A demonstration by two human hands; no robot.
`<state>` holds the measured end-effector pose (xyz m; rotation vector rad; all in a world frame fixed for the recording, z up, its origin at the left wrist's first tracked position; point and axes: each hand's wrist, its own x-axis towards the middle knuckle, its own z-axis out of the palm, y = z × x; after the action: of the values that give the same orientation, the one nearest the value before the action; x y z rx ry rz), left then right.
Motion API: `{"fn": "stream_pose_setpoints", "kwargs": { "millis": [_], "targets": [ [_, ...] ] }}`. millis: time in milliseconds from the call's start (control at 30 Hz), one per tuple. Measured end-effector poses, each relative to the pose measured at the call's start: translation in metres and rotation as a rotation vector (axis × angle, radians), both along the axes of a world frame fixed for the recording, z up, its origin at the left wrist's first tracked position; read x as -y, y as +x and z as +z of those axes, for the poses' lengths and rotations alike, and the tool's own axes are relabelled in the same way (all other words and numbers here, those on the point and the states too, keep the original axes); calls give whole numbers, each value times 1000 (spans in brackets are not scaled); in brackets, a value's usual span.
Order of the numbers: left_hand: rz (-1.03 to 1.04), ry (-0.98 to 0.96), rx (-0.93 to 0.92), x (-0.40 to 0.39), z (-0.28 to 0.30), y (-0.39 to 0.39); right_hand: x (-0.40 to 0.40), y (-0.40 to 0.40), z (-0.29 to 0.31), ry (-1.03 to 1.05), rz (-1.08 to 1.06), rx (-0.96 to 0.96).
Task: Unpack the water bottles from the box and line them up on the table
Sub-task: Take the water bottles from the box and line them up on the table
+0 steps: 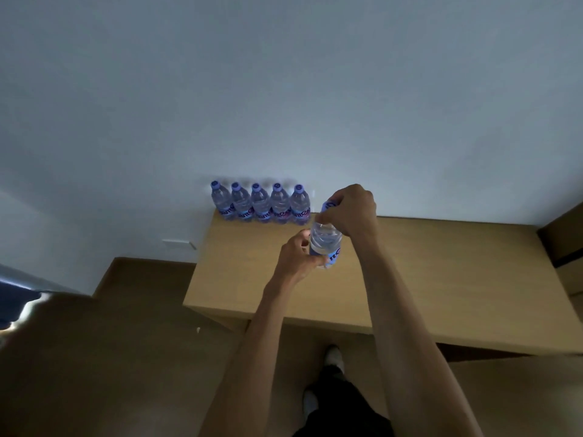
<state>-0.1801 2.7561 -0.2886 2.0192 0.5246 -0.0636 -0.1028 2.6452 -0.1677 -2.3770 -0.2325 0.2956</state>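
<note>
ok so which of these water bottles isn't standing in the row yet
The sixth bottle, held above the table with the left hand round its body and the right hand at its cap. The other five stand side by side along the wall.

Bottle labels (249, 212) blurred; nothing readable

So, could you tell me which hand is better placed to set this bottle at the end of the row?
Probably the right hand: it grips the held bottle at the cap, nearest the open spot beside the row of five bottles. The left hand only steadies its base.
</note>
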Motion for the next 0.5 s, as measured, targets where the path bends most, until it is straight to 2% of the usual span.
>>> {"fn": "stream_pose_setpoints", "kwargs": {
  "millis": [100,333,500],
  "targets": [
    [28,47,40,-5,-2,24,-13,27,-13,-1,-26,6],
    [191,71,-1,-17,-22,88,-37,89,-63,7,-53,-53],
    [125,134,-88,-26,-42,125,-50,116,-108,22,-87,-59]
  ]
}}
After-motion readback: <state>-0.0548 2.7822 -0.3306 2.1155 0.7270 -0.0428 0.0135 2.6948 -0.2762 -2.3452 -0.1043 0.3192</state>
